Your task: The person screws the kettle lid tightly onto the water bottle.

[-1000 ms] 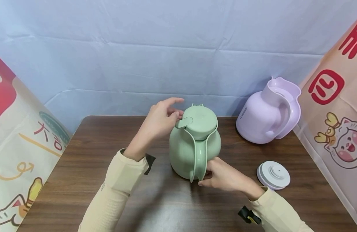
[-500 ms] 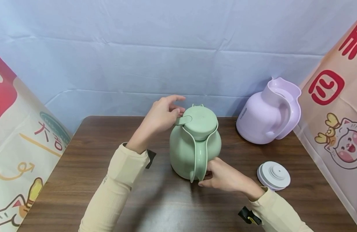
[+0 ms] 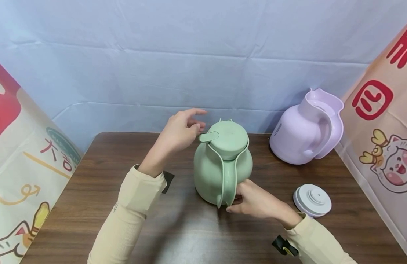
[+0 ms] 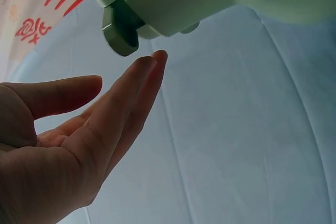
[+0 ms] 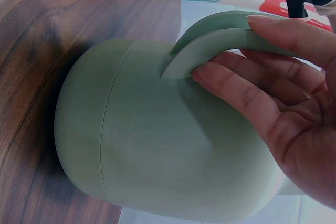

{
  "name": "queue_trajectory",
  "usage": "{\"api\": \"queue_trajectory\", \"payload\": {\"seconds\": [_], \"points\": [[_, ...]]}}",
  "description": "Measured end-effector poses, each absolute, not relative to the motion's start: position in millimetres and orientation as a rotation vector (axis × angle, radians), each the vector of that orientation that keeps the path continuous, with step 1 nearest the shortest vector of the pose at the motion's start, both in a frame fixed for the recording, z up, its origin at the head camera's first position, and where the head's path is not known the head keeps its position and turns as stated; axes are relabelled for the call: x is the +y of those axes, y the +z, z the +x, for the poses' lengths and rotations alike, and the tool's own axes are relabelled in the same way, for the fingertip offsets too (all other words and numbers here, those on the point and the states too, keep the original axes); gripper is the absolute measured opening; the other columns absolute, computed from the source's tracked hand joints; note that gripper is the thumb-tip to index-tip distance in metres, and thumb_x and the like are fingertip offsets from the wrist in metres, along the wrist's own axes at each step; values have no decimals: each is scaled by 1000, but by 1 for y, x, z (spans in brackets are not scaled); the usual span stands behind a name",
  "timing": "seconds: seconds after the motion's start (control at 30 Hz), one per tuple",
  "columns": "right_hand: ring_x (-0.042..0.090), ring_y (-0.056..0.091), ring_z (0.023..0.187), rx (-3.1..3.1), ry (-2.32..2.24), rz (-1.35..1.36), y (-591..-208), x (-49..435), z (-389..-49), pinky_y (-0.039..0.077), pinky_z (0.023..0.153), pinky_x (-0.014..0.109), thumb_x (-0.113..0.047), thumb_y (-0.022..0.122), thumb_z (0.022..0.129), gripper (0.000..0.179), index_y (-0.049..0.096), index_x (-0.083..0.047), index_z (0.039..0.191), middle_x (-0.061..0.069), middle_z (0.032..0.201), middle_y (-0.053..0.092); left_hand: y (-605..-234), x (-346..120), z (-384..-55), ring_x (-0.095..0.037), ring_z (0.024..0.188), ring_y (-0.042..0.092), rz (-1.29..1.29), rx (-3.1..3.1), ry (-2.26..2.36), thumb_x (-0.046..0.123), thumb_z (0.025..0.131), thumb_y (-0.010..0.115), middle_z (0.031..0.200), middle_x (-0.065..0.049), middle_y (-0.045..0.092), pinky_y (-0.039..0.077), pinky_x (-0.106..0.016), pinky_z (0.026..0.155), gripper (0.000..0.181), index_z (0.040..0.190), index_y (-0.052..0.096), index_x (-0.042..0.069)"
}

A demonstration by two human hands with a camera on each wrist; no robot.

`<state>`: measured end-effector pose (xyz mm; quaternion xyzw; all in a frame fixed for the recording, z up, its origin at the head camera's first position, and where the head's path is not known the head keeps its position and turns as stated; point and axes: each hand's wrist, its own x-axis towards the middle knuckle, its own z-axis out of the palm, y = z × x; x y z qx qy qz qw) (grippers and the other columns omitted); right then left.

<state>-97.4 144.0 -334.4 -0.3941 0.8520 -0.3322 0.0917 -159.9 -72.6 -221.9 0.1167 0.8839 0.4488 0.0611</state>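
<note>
A green thermos jug [image 3: 206, 168] stands upright on the table, its handle [image 3: 228, 179] facing me. My right hand [image 3: 254, 200] grips the lower part of that handle; in the right wrist view the fingers [image 5: 231, 85] pass under it and the thumb lies over it. The round green lid [image 3: 229, 137] sits in the jug's neck, its flat tab [image 3: 209, 137] pointing left. Just left of the tab is my left hand [image 3: 180, 130], fingers extended and holding nothing. From the left wrist, a small gap shows between the fingertips [image 4: 160, 59] and the tab.
A lilac jug [image 3: 289, 135] without a lid stands at the back right. Nearer me on that side, a white and lilac round lid [image 3: 312, 200] lies on the brown wooden table [image 3: 124, 205]. Pale fabric [image 3: 150, 73] hangs behind; printed sheets flank both sides.
The lid's tab has turned slightly clockwise, away from me. My left hand has since drawn back left from it. The right hand stays on the handle.
</note>
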Motion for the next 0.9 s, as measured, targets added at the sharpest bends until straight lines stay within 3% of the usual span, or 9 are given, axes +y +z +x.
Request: {"api": "queue_trajectory", "payload": {"seconds": [0.4, 0.7, 0.9], "points": [[1, 53, 75, 2540, -985, -1202, -333, 144, -97, 47, 70, 26, -4, 75, 70, 21, 68, -14, 87, -9, 81, 63, -223, -82, -146, -14, 89, 64, 309, 2656, 1418, 3, 92, 44, 102, -8, 65, 48, -26, 78, 37, 128, 50, 12], [1, 53, 76, 2531, -986, -1168, -334, 144, -97, 47, 71, 25, -4, 74, 70, 21, 68, -14, 88, -8, 82, 63, -225, -85, -137, -13, 78, 65, 329, 2661, 1436, 3, 88, 50, 88, -7, 67, 50, -26, 71, 29, 116, 56, 8], [2, 54, 78, 2542, -979, -1157, -334, 144, -97, 47, 74, 25, -5, 74, 70, 22, 69, -14, 89, -10, 84, 62, -225, -81, -134, -20, 79, 66, 324, 2595, 1506, 2, 88, 50, 84, -9, 66, 51, -24, 67, 19, 105, 58, 4]]}}
